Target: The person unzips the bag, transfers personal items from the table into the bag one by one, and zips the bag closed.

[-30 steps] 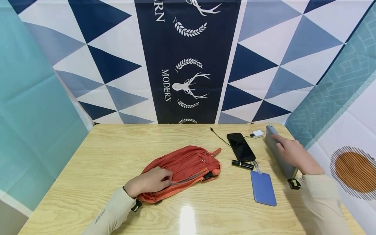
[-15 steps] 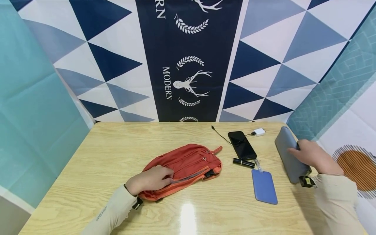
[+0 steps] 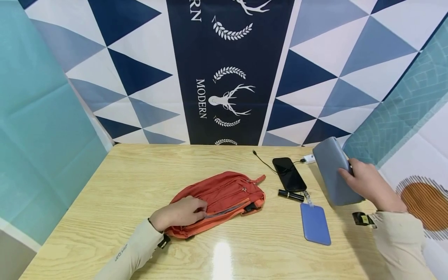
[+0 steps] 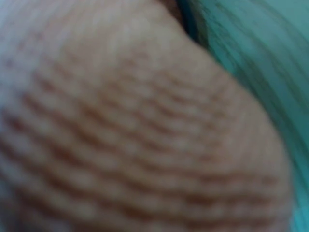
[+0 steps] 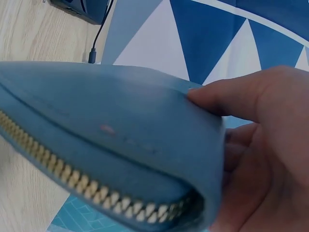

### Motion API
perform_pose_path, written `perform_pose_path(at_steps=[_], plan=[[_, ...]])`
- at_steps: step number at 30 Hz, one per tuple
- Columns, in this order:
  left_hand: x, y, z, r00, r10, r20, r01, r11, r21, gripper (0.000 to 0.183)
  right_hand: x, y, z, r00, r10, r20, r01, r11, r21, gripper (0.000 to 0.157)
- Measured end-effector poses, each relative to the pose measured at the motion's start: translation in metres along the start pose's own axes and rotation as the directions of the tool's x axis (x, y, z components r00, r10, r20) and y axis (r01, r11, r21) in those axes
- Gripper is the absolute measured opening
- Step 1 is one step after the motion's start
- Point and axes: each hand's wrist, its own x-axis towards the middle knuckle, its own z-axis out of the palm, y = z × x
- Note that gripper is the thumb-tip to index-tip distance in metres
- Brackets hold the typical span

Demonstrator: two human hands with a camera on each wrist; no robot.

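Observation:
A blue-grey zip wallet (image 3: 334,175) is gripped by my right hand (image 3: 372,184), with the thumb on one face and the fingers behind it. Its gold-toothed zipper (image 5: 87,186) faces the camera in the right wrist view. The wallet is held tilted at the right of the table. My left hand (image 3: 180,213) lies on the left end of a red waist bag (image 3: 218,194), fingers curled at its near edge; the fingertips are partly hidden. The left wrist view is filled by blurred skin (image 4: 145,121), so the bag cannot be seen there.
Left of the wallet lie a black phone (image 3: 289,174), a cable with a white charger plug (image 3: 309,158), a black lipstick-like tube (image 3: 291,195) and a blue card holder (image 3: 315,224). The wallet partly covers the plug. Patterned cloth (image 3: 140,77) hangs behind the wooden table (image 3: 133,175).
My right hand has gone from touching the standing wallet to gripping it. The wallet first shifted right, then rose and tilted left over the plug. My left hand stays on the bag.

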Motion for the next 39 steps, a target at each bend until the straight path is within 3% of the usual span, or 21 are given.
perform_pose_path(at_steps=[9,18,30,39], plan=[[-0.001,0.000,-0.001,1.000,-0.011,0.007,0.011,0.999,-0.041,0.027,0.001,-0.007,0.007,0.993,-0.051,-0.105,0.053,0.999,0.010,0.031],[0.000,0.001,-0.002,1.000,0.005,-0.001,-0.005,0.999,-0.043,0.025,0.003,-0.022,0.010,0.992,-0.071,-0.103,0.078,0.995,0.062,0.032],[-0.003,-0.001,-0.003,0.997,-0.063,0.048,0.063,0.998,0.005,0.026,0.004,-0.046,0.014,0.996,-0.077,-0.041,0.084,0.971,0.225,0.031],[-0.004,-0.001,-0.005,0.998,-0.038,0.040,0.039,0.999,-0.003,0.025,0.005,-0.066,0.022,0.995,-0.092,0.027,0.075,0.927,0.366,0.036]])
